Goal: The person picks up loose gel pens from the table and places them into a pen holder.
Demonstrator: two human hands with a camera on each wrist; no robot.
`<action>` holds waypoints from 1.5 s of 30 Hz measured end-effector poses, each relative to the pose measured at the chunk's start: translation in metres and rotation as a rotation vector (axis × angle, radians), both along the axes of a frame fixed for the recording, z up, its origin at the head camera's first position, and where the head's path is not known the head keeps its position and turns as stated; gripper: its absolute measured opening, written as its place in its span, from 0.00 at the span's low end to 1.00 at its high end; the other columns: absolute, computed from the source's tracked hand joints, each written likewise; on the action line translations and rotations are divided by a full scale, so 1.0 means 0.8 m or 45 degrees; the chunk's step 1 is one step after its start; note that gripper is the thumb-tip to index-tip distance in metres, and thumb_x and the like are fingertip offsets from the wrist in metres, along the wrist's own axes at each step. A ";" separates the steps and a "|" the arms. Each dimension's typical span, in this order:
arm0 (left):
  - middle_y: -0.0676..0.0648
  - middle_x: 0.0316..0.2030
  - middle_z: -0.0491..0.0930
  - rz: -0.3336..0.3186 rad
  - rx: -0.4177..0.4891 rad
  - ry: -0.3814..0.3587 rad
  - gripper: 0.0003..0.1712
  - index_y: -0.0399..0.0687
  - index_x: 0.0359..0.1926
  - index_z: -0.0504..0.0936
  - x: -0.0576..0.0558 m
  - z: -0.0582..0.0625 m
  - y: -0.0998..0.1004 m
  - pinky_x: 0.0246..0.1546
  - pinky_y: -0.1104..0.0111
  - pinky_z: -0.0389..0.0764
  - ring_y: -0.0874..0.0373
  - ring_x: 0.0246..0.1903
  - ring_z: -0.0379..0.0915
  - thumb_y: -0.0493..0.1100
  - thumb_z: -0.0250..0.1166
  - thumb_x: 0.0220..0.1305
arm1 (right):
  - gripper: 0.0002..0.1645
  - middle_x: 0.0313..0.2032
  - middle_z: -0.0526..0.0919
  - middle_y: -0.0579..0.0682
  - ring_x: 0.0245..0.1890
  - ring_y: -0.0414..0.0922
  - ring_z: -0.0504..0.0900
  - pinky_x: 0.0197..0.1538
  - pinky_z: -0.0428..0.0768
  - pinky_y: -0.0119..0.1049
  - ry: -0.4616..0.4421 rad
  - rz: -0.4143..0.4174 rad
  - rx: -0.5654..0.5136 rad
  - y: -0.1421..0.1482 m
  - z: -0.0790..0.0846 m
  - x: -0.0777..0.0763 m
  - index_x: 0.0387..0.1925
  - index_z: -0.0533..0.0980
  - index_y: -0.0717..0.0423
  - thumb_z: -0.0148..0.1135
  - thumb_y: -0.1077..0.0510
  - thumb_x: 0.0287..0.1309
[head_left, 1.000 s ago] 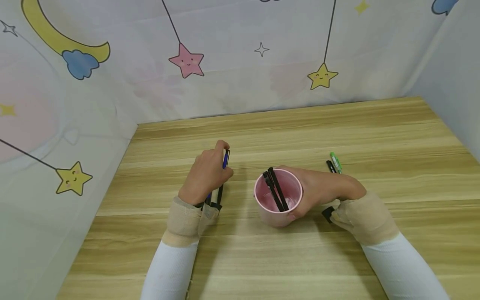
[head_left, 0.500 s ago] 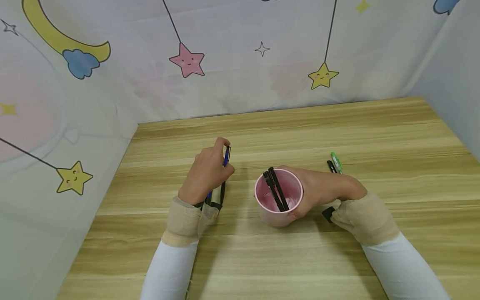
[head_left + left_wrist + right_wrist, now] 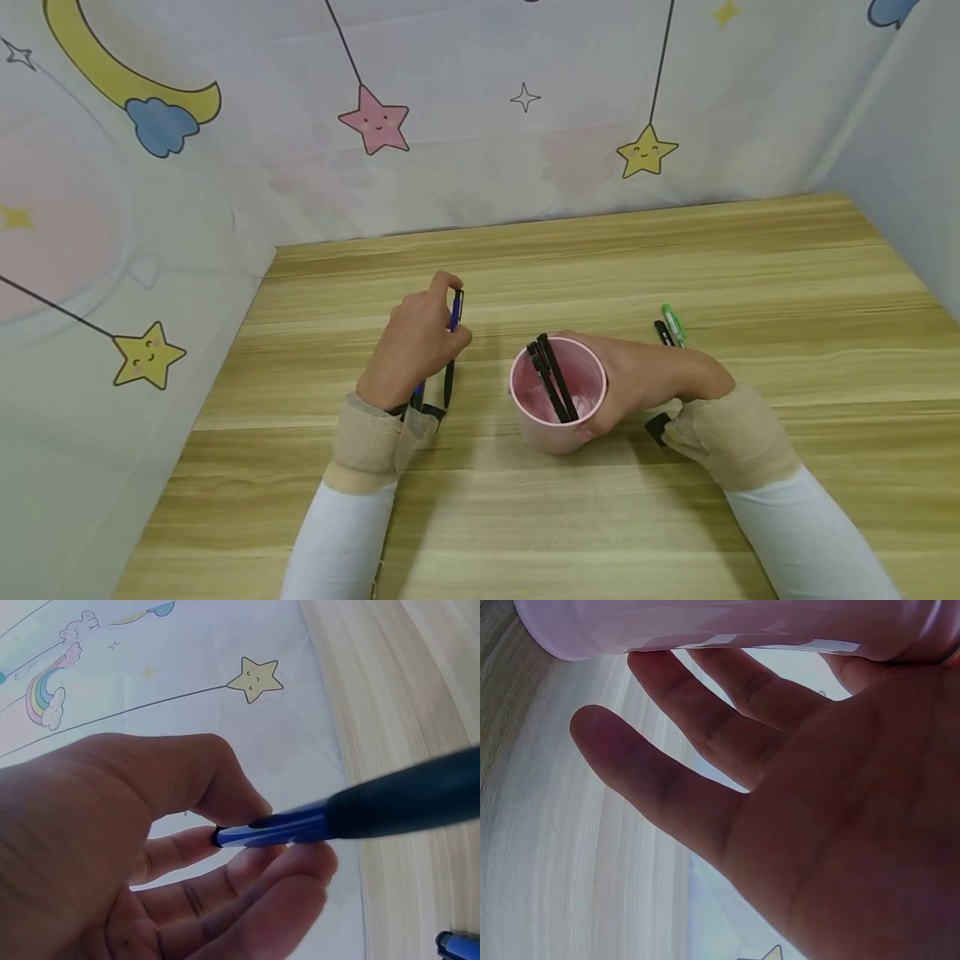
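Note:
In the head view my left hand (image 3: pixel 417 340) pinches a blue pen (image 3: pixel 455 310) between thumb and fingers, its dark end pointing down toward me. The left wrist view shows the thumb over the pen's blue barrel (image 3: pixel 296 824), with the wide dark part (image 3: pixel 409 793) reaching off to the right. My right hand (image 3: pixel 651 372) grips a pink cup (image 3: pixel 538 437) from its right side. Two black pens (image 3: pixel 551 382) lean inside the cup. Up close, the right wrist view has several fingers against the cup's wall (image 3: pixel 727 626), with one finger (image 3: pixel 641 761) apart from it.
Another blue pen (image 3: pixel 417 395) lies on the wooden table (image 3: pixel 600 533), partly hidden by the left wrist. Beyond the right hand lie a green pen (image 3: pixel 672 323) and a black pen (image 3: pixel 663 332). A fabric backdrop (image 3: pixel 465 167) stands along the table's far edge.
My left hand has shifted slightly away from me and to the right, lifting the blue pen along with it. The right hand and the cup have stayed in place.

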State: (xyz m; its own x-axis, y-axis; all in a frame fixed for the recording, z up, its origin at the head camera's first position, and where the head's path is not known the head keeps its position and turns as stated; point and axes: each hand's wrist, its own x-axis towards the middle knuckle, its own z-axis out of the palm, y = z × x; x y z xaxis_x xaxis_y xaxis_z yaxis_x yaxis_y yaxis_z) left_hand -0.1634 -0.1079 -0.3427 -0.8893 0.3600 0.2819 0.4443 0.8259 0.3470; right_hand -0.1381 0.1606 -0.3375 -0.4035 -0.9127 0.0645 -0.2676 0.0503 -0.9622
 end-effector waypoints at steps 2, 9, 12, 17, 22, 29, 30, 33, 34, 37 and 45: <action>0.53 0.11 0.67 -0.003 0.007 0.005 0.27 0.41 0.53 0.68 0.000 0.000 0.000 0.10 0.68 0.56 0.60 0.09 0.56 0.33 0.56 0.47 | 0.42 0.50 0.75 0.51 0.49 0.52 0.72 0.55 0.69 0.56 0.000 0.009 -0.012 0.000 -0.002 -0.001 0.57 0.65 0.53 0.74 0.62 0.36; 0.55 0.13 0.69 -0.019 0.032 0.035 0.26 0.41 0.53 0.68 0.001 0.002 0.001 0.09 0.68 0.59 0.60 0.08 0.57 0.34 0.56 0.48 | 0.43 0.50 0.74 0.52 0.50 0.55 0.71 0.55 0.70 0.54 0.019 0.015 -0.029 0.000 -0.007 -0.004 0.57 0.64 0.57 0.74 0.60 0.37; 0.55 0.14 0.70 -0.014 0.042 0.033 0.26 0.43 0.53 0.68 0.001 0.003 0.003 0.09 0.68 0.60 0.60 0.08 0.58 0.35 0.56 0.49 | 0.44 0.50 0.74 0.52 0.50 0.55 0.70 0.55 0.70 0.54 0.020 0.015 -0.027 0.001 -0.007 -0.005 0.58 0.63 0.58 0.74 0.60 0.36; 0.56 0.16 0.71 -0.009 0.057 0.032 0.26 0.44 0.53 0.68 0.001 0.005 0.004 0.10 0.67 0.63 0.61 0.10 0.60 0.36 0.57 0.48 | 0.44 0.51 0.74 0.53 0.50 0.53 0.71 0.55 0.70 0.53 0.022 0.014 -0.023 0.001 -0.008 -0.005 0.58 0.63 0.58 0.74 0.61 0.36; 0.56 0.17 0.72 -0.008 0.063 0.037 0.26 0.44 0.53 0.67 0.001 0.007 0.006 0.10 0.67 0.64 0.62 0.10 0.61 0.36 0.57 0.48 | 0.44 0.50 0.74 0.54 0.50 0.51 0.71 0.55 0.69 0.56 0.005 -0.003 -0.006 0.001 -0.003 -0.002 0.57 0.63 0.56 0.74 0.63 0.36; 0.56 0.17 0.72 -0.025 0.080 0.056 0.26 0.45 0.53 0.67 0.002 0.008 0.008 0.10 0.67 0.63 0.61 0.10 0.60 0.36 0.56 0.48 | 0.45 0.50 0.74 0.53 0.50 0.50 0.71 0.56 0.68 0.58 -0.011 -0.018 0.009 0.000 -0.001 -0.002 0.58 0.63 0.59 0.74 0.64 0.34; 0.56 0.17 0.72 -0.026 0.083 0.060 0.26 0.45 0.53 0.67 0.002 0.008 0.008 0.10 0.67 0.63 0.61 0.10 0.60 0.36 0.56 0.48 | 0.45 0.50 0.74 0.54 0.50 0.50 0.71 0.56 0.68 0.58 -0.016 -0.019 0.009 0.000 -0.001 -0.002 0.57 0.64 0.59 0.74 0.65 0.34; 0.56 0.17 0.72 -0.028 0.090 0.064 0.26 0.45 0.53 0.66 0.002 0.009 0.009 0.10 0.67 0.63 0.61 0.10 0.60 0.36 0.55 0.48 | 0.44 0.50 0.74 0.55 0.50 0.51 0.71 0.55 0.67 0.59 -0.030 -0.017 0.005 0.000 0.000 -0.002 0.57 0.64 0.57 0.74 0.66 0.33; 0.56 0.17 0.72 -0.027 0.093 0.063 0.26 0.45 0.53 0.66 0.001 0.009 0.009 0.10 0.67 0.63 0.61 0.10 0.60 0.36 0.55 0.48 | 0.44 0.50 0.74 0.55 0.50 0.51 0.71 0.55 0.67 0.59 -0.032 -0.015 0.005 0.000 0.000 -0.003 0.57 0.65 0.56 0.74 0.66 0.33; 0.56 0.17 0.72 -0.021 0.098 0.062 0.27 0.45 0.53 0.66 0.001 0.010 0.010 0.10 0.66 0.63 0.61 0.10 0.60 0.36 0.55 0.48 | 0.44 0.50 0.74 0.55 0.50 0.51 0.71 0.55 0.68 0.58 -0.030 -0.003 -0.003 0.001 -0.001 -0.005 0.57 0.64 0.55 0.74 0.66 0.34; 0.57 0.17 0.72 0.001 0.111 0.071 0.27 0.45 0.53 0.66 0.000 0.016 0.013 0.11 0.66 0.64 0.61 0.10 0.60 0.37 0.56 0.47 | 0.44 0.50 0.74 0.53 0.50 0.53 0.71 0.56 0.68 0.56 -0.007 0.012 -0.010 0.004 -0.004 -0.011 0.57 0.64 0.56 0.74 0.62 0.34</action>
State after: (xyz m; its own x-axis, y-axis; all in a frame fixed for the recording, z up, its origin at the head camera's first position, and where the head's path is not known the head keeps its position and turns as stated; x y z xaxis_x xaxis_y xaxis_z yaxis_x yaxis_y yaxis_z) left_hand -0.1633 -0.0978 -0.3303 -0.8717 0.3308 0.3614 0.4641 0.7941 0.3925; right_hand -0.1473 0.1636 -0.3410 -0.3951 -0.9160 0.0694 -0.2626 0.0402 -0.9641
